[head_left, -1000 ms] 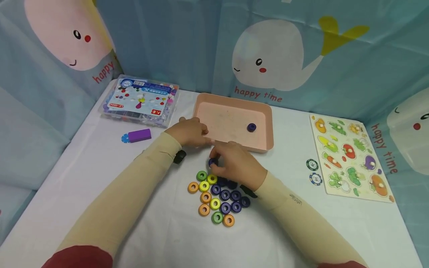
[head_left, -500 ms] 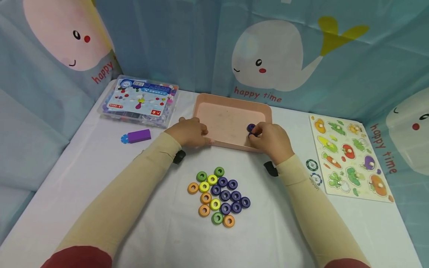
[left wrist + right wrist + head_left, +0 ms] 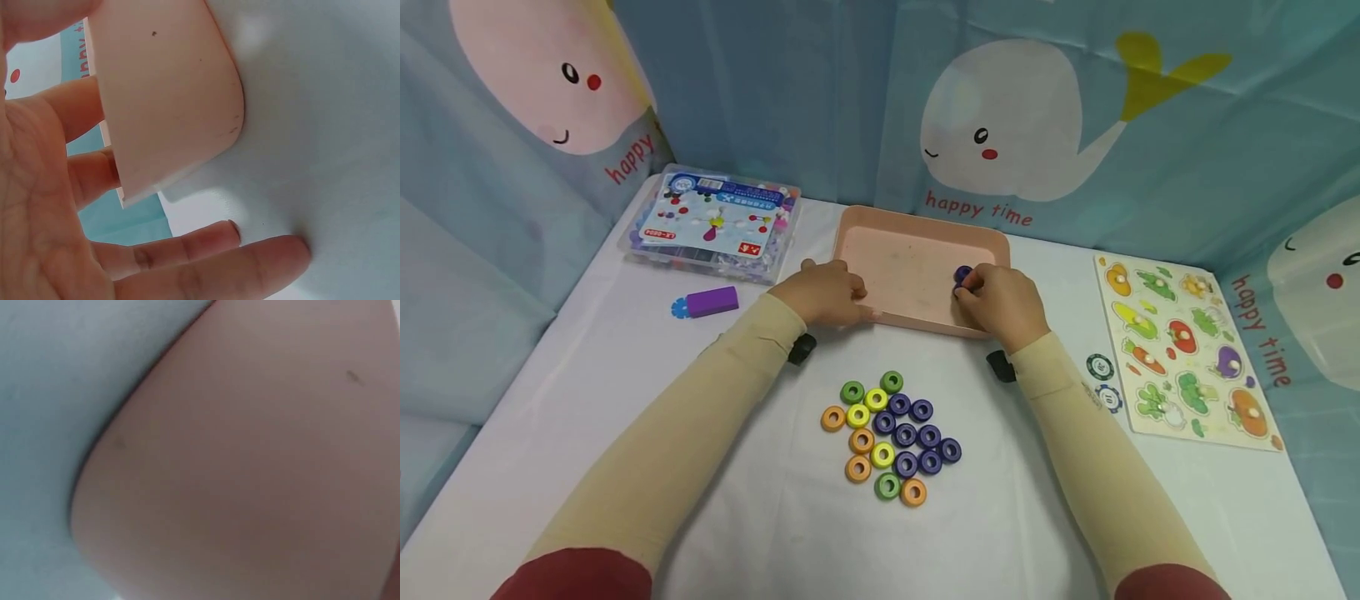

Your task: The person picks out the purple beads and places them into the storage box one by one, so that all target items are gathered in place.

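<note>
My left hand (image 3: 829, 295) holds the front left corner of a shallow pink tray (image 3: 917, 319). In the left wrist view, some fingers hook over the tray wall (image 3: 175, 94) while two others stretch out beside it. Inside the tray's right part, my right hand (image 3: 1006, 304) pinches a dark blue ring bead, mostly hidden by the fingertips. Another dark blue ring bead (image 3: 962, 272) lies right behind it. In front of the tray, a loose group holds several dark blue beads (image 3: 906, 435), orange beads (image 3: 859, 468), yellow beads (image 3: 883, 455) and green beads (image 3: 887, 486).
A clear plastic case (image 3: 711, 225) stands at the back left, with a purple block (image 3: 712, 302) and a blue flower-shaped piece (image 3: 680, 307) before it. On the right lie a vegetable puzzle board (image 3: 1187, 354) and two chips (image 3: 1101, 367). A printed curtain (image 3: 820, 100) rises behind the table.
My right hand has carried a dark blue bead from the group into the tray, then shifted slightly back and left beside the first bead. My left hand has stayed at the tray corner.
</note>
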Available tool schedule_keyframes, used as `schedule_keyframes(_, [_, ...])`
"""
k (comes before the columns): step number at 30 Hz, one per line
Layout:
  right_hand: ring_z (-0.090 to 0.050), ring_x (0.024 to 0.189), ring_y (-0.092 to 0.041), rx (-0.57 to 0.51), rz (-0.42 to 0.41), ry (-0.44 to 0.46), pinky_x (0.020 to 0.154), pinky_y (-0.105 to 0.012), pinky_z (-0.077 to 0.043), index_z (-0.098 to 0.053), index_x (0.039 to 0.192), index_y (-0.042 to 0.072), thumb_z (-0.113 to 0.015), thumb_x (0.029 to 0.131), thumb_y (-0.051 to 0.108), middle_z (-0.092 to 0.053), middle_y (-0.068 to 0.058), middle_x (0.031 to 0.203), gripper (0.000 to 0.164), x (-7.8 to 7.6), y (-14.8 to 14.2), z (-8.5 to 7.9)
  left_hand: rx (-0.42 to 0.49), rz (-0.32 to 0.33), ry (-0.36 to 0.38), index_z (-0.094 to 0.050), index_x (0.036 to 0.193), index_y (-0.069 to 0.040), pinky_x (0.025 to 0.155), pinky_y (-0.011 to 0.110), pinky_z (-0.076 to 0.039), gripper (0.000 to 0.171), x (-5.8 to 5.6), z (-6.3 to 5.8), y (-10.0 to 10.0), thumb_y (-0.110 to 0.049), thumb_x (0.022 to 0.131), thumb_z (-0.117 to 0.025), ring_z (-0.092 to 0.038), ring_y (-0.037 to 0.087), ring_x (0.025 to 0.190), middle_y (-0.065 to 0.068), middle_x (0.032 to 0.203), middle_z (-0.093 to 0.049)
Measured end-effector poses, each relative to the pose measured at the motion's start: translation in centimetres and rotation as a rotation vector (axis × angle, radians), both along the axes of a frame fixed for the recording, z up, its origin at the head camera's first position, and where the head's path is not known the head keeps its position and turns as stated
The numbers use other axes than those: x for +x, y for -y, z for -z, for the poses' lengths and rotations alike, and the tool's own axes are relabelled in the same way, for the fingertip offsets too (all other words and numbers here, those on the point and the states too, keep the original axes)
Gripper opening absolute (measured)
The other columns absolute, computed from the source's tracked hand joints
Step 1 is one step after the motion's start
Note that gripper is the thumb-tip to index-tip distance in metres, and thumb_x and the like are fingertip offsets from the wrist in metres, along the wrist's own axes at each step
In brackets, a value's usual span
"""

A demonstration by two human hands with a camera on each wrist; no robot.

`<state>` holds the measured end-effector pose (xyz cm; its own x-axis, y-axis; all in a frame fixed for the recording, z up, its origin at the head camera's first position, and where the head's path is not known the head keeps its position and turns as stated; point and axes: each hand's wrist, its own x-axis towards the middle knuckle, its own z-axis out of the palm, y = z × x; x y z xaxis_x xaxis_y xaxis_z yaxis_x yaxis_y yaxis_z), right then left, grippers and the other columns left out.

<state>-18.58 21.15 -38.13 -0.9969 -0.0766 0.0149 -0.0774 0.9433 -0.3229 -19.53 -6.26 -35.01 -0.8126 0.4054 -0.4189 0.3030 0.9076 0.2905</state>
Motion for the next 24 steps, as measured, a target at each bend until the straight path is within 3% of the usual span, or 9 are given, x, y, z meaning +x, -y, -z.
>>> schedule_keyframes(4, [-0.062, 0.081, -0.029, 0.005, 0.011, -0.005, 0.076, -0.044, -0.049, -0.072, 0.097, 0.010, -0.070, 0.092, 0.035, -0.073, -0.009, 0.090, 0.026, -0.3, 0.0, 0.1, 0.006, 0.007, -0.007, -0.062, 0.137, -0.015, 0.107, 0.054, -0.035, 0.064, -0.1, 0.1, 0.0, -0.060, 0.092, -0.061, -0.050, 0.035, 0.122, 0.012, 0.134, -0.056])
schedule_keyframes(8, [-0.062, 0.090, -0.030, -0.016, 0.012, -0.095, 0.082, -0.047, -0.049, -0.073, 0.101, 0.009, -0.070, 0.092, 0.036, -0.071, -0.011, 0.103, 0.029, 0.6, 0.0, -0.3, 0.005, 0.012, -0.007, -0.062, 0.138, -0.014, 0.104, 0.052, -0.036, 0.065, 0.0, 0.1, 0.1, -0.060, 0.092, -0.060, -0.049, 0.035, 0.119, 0.012, 0.133, -0.056])
schedule_keyframes(12, [-0.062, 0.094, -0.027, -0.050, -0.116, -0.140, 0.085, -0.046, -0.050, -0.072, 0.100, 0.011, -0.071, 0.092, 0.032, -0.069, -0.009, 0.109, 0.023, 3.7, 0.6, -1.4, 0.004, 0.009, -0.001, -0.061, 0.139, -0.015, 0.106, 0.054, -0.035, 0.065, 0.0, 0.1, 0.0, -0.059, 0.092, -0.060, -0.049, 0.036, 0.122, 0.013, 0.136, -0.055])
schedule_keyframes(18, [-0.062, 0.089, -0.014, -0.150, -0.406, 0.004, 0.081, -0.032, -0.052, -0.069, 0.094, 0.026, -0.076, 0.089, 0.026, -0.066, 0.012, 0.098, 0.008, 10.4, 1.9, -1.6, 0.013, -0.002, 0.003, -0.061, 0.139, -0.016, 0.104, 0.053, -0.038, 0.064, 0.2, 0.2, 0.0, -0.059, 0.092, -0.060, -0.046, 0.039, 0.120, 0.013, 0.137, -0.053])
schedule_keyframes(21, [-0.060, 0.089, -0.011, -0.146, -0.480, 0.053, 0.082, -0.030, -0.052, -0.069, 0.092, 0.027, -0.078, 0.087, 0.026, -0.065, 0.016, 0.096, 0.010, 12.2, 2.3, -1.1, 0.020, -0.005, 0.004, -0.061, 0.139, -0.016, 0.103, 0.053, -0.039, 0.064, 0.2, 0.0, 0.1, -0.059, 0.092, -0.060, -0.045, 0.041, 0.120, 0.013, 0.138, -0.052])
schedule_keyframes(24, [-0.059, 0.088, -0.009, -0.118, -0.498, 0.070, 0.081, -0.028, -0.051, -0.069, 0.091, 0.026, -0.079, 0.086, 0.028, -0.065, 0.017, 0.096, 0.012, 12.8, 2.7, -0.4, 0.019, -0.005, 0.010, -0.061, 0.139, -0.015, 0.106, 0.055, -0.037, 0.064, 0.1, -0.1, 0.1, -0.059, 0.092, -0.060, -0.044, 0.042, 0.124, 0.014, 0.140, -0.052])
